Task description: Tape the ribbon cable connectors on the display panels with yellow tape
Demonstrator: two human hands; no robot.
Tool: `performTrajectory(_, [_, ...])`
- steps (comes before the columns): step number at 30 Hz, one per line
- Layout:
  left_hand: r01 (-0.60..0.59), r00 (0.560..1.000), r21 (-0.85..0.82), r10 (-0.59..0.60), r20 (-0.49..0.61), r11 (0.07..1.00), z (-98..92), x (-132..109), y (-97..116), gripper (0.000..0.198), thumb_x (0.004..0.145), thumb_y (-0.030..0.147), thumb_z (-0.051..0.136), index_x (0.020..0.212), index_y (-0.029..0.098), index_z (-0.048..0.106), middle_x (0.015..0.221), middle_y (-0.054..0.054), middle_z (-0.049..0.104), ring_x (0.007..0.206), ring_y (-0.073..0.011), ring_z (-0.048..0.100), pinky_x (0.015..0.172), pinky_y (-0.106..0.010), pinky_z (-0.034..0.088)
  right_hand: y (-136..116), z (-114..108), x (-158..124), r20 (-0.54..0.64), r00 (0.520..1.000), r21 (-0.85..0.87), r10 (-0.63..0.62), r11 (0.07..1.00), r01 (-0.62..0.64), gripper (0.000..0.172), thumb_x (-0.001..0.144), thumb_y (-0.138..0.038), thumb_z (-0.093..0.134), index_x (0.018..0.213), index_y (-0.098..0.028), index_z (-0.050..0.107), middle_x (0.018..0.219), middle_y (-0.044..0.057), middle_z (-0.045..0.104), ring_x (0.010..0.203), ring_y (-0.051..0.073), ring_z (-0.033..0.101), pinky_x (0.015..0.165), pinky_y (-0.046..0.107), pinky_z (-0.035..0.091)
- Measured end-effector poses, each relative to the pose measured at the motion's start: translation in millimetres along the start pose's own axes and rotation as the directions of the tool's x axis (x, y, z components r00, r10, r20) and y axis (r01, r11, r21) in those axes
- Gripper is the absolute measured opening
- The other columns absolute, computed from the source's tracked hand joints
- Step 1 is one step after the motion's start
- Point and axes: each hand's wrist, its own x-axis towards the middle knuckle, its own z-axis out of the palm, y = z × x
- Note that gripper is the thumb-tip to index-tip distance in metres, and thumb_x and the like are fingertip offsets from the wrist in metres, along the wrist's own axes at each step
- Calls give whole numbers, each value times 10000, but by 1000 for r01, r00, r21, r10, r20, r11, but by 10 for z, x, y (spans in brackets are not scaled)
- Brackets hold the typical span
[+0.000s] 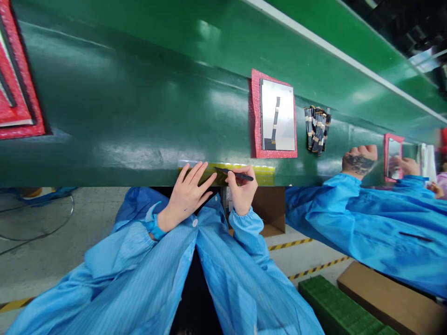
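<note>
A sheet of yellow translucent tape strips [264,175] lies along the near edge of the green bench. My left hand [187,191] rests over its left part, fingers spread and stretched out. Between the fingers of my right hand [241,190] is a pair of slim black tweezers [243,176], its pointed tip directed left onto the yellow sheet, close to my left fingertips. Whether a piece of tape is caught at the tip is too small to tell. Beyond my right hand, a silver panel [285,114] with a dark flex cable [275,122] on it lies on pink bubble wrap [256,114].
A pile of dark flex cables [317,129] sits right of the panel. Further right, a co-worker's tattooed fist [359,161] and another person's hand [407,166] are over the bench. More pink wrap [39,111] lies far left. Cardboard boxes [384,293] stand on the floor.
</note>
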Motion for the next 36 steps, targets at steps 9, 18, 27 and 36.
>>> performTrajectory(9, [29, 999, -40, -28, 25, 999, -25, 8, 5, 476, 963, 287, 564, 1431, 203, 565, 1553, -216, 444, 1453, -338, 419, 1196, -592, 320, -84, 46, -71, 4, 973, -190, -229, 956, 225, 47, 855, -252, 614, 814, -242, 595, 709, -36, 659, 595, 128, 628, 635, 266, 553])
performTrajectory(18, [2, 1000, 8, -2, 8, 1000, -22, 10, 17, 464, 973, 301, 554, 1421, 180, 575, 1527, -236, 473, 1437, -347, 442, 1181, -585, 342, -104, -24, 40, 48, 998, -70, -43, 996, 46, 85, 844, -269, 633, 809, -236, 563, 691, -57, 628, 612, 132, 667, 650, 267, 556])
performTrajectory(27, [-1, 1000, 17, 1, 8, 1000, -10, 15, 24, 457, 967, 287, 558, 1412, 182, 583, 1523, -236, 478, 1427, -349, 455, 1168, -581, 359, 41, 21, 65, -12, 1000, 182, 1, 983, 1, 170, 785, -302, 693, 777, -237, 536, 644, -62, 621, 508, 111, 613, 532, 253, 515])
performTrajectory(36, [91, 987, -303, -45, 156, 949, -447, 517, -309, 357, 974, 354, 460, 1181, 149, 667, 1181, -150, 716, 1045, -281, 702, 924, -442, 562, -93, -308, 68, -212, 966, 530, 149, 848, -14, 286, 683, -265, 696, 740, -247, 416, 583, -91, 578, 349, 41, 401, 354, 175, 291])
